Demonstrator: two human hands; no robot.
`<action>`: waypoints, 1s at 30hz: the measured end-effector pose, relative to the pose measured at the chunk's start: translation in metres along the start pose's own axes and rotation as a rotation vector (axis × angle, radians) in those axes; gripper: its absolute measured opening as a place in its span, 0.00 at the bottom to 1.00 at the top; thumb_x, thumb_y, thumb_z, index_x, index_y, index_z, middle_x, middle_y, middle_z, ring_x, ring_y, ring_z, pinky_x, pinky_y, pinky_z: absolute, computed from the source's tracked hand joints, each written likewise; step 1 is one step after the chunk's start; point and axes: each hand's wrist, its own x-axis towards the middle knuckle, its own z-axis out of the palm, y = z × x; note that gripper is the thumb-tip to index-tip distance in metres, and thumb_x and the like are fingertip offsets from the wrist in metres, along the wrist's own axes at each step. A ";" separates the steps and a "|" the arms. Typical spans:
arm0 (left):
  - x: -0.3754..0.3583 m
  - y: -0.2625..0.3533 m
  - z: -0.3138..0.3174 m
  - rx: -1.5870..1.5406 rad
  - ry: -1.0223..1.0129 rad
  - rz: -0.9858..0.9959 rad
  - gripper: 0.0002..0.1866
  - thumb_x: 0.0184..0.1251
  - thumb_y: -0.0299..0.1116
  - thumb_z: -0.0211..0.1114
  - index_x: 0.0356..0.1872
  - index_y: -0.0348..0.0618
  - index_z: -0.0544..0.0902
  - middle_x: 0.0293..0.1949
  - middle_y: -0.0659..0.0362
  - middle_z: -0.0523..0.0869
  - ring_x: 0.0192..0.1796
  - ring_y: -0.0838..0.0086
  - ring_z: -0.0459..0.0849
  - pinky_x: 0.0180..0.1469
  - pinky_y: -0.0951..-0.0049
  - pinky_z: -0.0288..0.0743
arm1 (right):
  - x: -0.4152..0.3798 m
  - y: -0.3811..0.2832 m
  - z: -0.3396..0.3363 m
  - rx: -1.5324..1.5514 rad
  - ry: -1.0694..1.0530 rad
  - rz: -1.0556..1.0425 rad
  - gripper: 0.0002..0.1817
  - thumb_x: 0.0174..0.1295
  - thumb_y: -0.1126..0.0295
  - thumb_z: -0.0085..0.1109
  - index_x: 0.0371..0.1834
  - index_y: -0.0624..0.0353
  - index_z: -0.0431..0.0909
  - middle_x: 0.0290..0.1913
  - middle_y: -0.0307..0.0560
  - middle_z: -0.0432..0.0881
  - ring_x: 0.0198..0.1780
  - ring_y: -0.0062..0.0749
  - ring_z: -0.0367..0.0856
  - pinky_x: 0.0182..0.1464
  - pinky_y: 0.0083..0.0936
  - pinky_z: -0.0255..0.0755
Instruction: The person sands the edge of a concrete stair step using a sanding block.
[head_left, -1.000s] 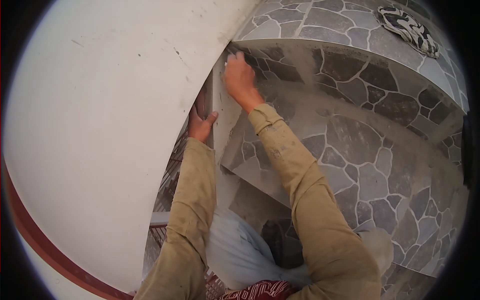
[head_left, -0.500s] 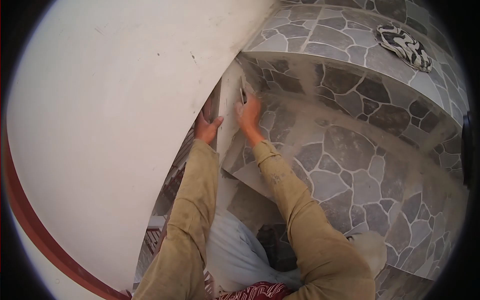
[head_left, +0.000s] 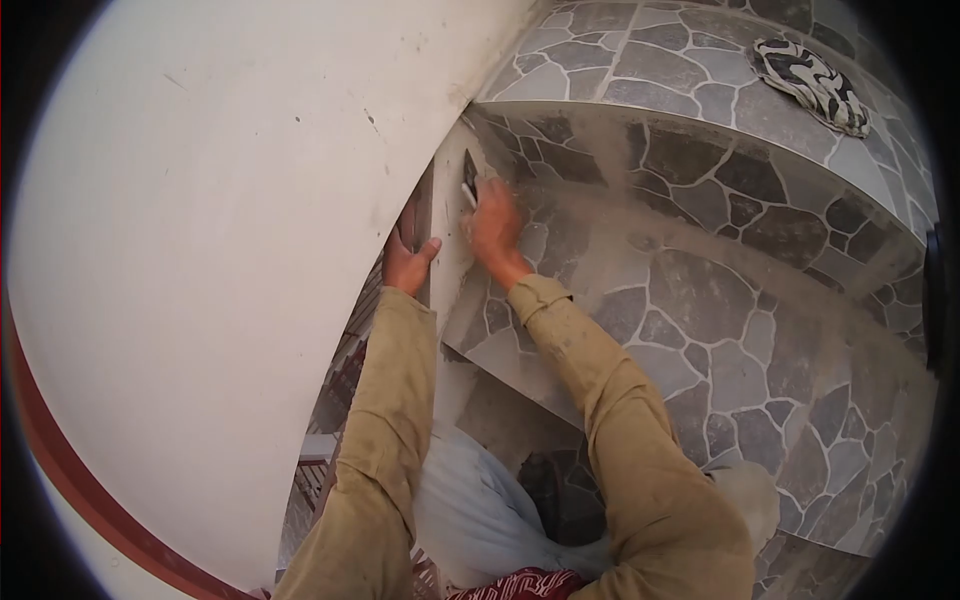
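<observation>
Readable text: none | maroon garment (head_left: pixel 518 584), lower edge: white marks (head_left: pixel 528 583), perhaps lettering, illegible

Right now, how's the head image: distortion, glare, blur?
Head view: fisheye look, corners black, step edge bowed; head view: soft light, no obvious glare on the white wall; head view: right hand readable, its small tool too soft for detail.

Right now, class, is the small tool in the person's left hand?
No, the right hand holds the tool, while the left hand is at the pale ledge's edge.
</observation>
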 end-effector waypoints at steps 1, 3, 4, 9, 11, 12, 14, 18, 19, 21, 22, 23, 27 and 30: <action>0.002 -0.006 0.001 -0.085 -0.006 0.045 0.47 0.53 0.20 0.66 0.75 0.32 0.50 0.76 0.47 0.58 0.78 0.63 0.55 0.77 0.66 0.45 | -0.001 0.001 0.005 0.036 0.088 -0.040 0.28 0.45 0.73 0.70 0.54 0.59 0.76 0.52 0.55 0.78 0.55 0.54 0.77 0.53 0.43 0.74; -0.001 -0.015 -0.001 -0.156 -0.005 0.077 0.47 0.54 0.19 0.65 0.75 0.32 0.50 0.76 0.48 0.58 0.79 0.63 0.54 0.78 0.66 0.44 | 0.026 0.024 0.002 0.076 0.079 -0.062 0.28 0.45 0.74 0.68 0.55 0.60 0.75 0.50 0.55 0.78 0.53 0.54 0.77 0.54 0.44 0.74; -0.002 -0.015 -0.001 -0.174 -0.008 0.074 0.47 0.54 0.19 0.66 0.75 0.32 0.49 0.77 0.47 0.57 0.79 0.63 0.54 0.78 0.66 0.44 | 0.036 0.028 -0.002 0.106 0.082 -0.088 0.28 0.45 0.75 0.65 0.55 0.60 0.75 0.49 0.56 0.78 0.52 0.55 0.77 0.54 0.44 0.73; 0.003 -0.016 -0.003 -0.117 -0.056 0.069 0.50 0.54 0.20 0.66 0.76 0.33 0.46 0.77 0.47 0.55 0.80 0.62 0.52 0.78 0.65 0.43 | 0.019 0.015 -0.018 0.086 0.028 -0.119 0.26 0.42 0.75 0.69 0.50 0.60 0.75 0.47 0.55 0.77 0.51 0.55 0.76 0.54 0.45 0.71; 0.005 -0.020 -0.005 0.138 0.028 -0.042 0.50 0.54 0.19 0.66 0.76 0.33 0.44 0.78 0.46 0.54 0.80 0.63 0.50 0.78 0.65 0.43 | 0.010 0.004 -0.012 0.074 0.068 -0.160 0.25 0.43 0.73 0.71 0.47 0.60 0.75 0.47 0.54 0.77 0.52 0.54 0.76 0.55 0.43 0.70; 0.008 -0.019 -0.004 0.140 0.022 -0.037 0.50 0.54 0.19 0.66 0.76 0.33 0.44 0.78 0.46 0.54 0.80 0.63 0.50 0.78 0.65 0.43 | 0.008 -0.007 -0.009 0.102 0.070 -0.122 0.25 0.43 0.74 0.71 0.47 0.60 0.75 0.46 0.54 0.76 0.53 0.53 0.75 0.55 0.43 0.69; 0.006 -0.021 -0.001 -0.159 -0.074 0.101 0.50 0.55 0.18 0.65 0.76 0.34 0.44 0.78 0.47 0.53 0.80 0.63 0.49 0.78 0.65 0.42 | 0.013 -0.010 -0.014 0.127 0.072 -0.069 0.24 0.43 0.75 0.71 0.47 0.60 0.74 0.46 0.54 0.76 0.54 0.53 0.74 0.56 0.43 0.68; 0.004 -0.027 -0.004 -0.176 -0.095 0.067 0.49 0.55 0.17 0.63 0.76 0.35 0.43 0.78 0.48 0.52 0.80 0.63 0.48 0.78 0.65 0.41 | 0.030 -0.014 -0.013 0.137 0.120 -0.069 0.23 0.41 0.81 0.65 0.46 0.61 0.76 0.43 0.56 0.76 0.50 0.55 0.74 0.51 0.42 0.69; 0.004 -0.025 -0.003 -0.145 -0.080 0.049 0.49 0.56 0.17 0.63 0.76 0.35 0.43 0.79 0.49 0.52 0.80 0.63 0.48 0.78 0.65 0.41 | 0.030 -0.014 -0.015 0.149 0.091 -0.072 0.23 0.40 0.81 0.65 0.45 0.61 0.77 0.43 0.56 0.76 0.50 0.55 0.74 0.51 0.42 0.68; 0.004 -0.026 -0.002 -0.119 -0.077 0.036 0.49 0.56 0.16 0.62 0.77 0.36 0.43 0.79 0.49 0.51 0.81 0.63 0.47 0.78 0.66 0.41 | 0.011 -0.029 -0.011 0.153 0.119 -0.114 0.21 0.43 0.79 0.66 0.44 0.60 0.76 0.44 0.55 0.76 0.50 0.54 0.74 0.51 0.43 0.68; 0.007 -0.030 -0.002 -0.103 -0.071 0.050 0.50 0.56 0.19 0.64 0.77 0.34 0.41 0.78 0.48 0.53 0.78 0.61 0.52 0.77 0.66 0.45 | 0.007 -0.028 -0.004 0.163 0.142 -0.160 0.20 0.45 0.77 0.66 0.44 0.59 0.75 0.44 0.54 0.75 0.50 0.54 0.74 0.51 0.43 0.68; 0.011 -0.034 -0.003 -0.085 -0.062 0.063 0.52 0.56 0.21 0.65 0.77 0.32 0.40 0.77 0.47 0.54 0.76 0.60 0.56 0.76 0.66 0.49 | 0.015 -0.017 0.005 0.175 0.221 -0.189 0.18 0.46 0.78 0.63 0.43 0.59 0.75 0.43 0.55 0.76 0.49 0.55 0.74 0.50 0.43 0.68; -0.001 -0.025 -0.003 0.028 -0.029 -0.013 0.52 0.56 0.22 0.67 0.77 0.30 0.42 0.75 0.45 0.56 0.75 0.60 0.58 0.76 0.65 0.50 | 0.031 -0.013 -0.014 0.240 0.152 -0.155 0.24 0.38 0.84 0.64 0.45 0.62 0.76 0.44 0.56 0.76 0.49 0.56 0.73 0.51 0.44 0.68; 0.013 -0.044 -0.006 -0.160 -0.042 0.011 0.51 0.55 0.20 0.66 0.77 0.34 0.44 0.77 0.46 0.53 0.78 0.60 0.52 0.77 0.66 0.44 | 0.011 -0.031 -0.008 0.233 0.165 -0.156 0.24 0.40 0.85 0.63 0.46 0.61 0.76 0.45 0.55 0.76 0.50 0.55 0.73 0.51 0.43 0.68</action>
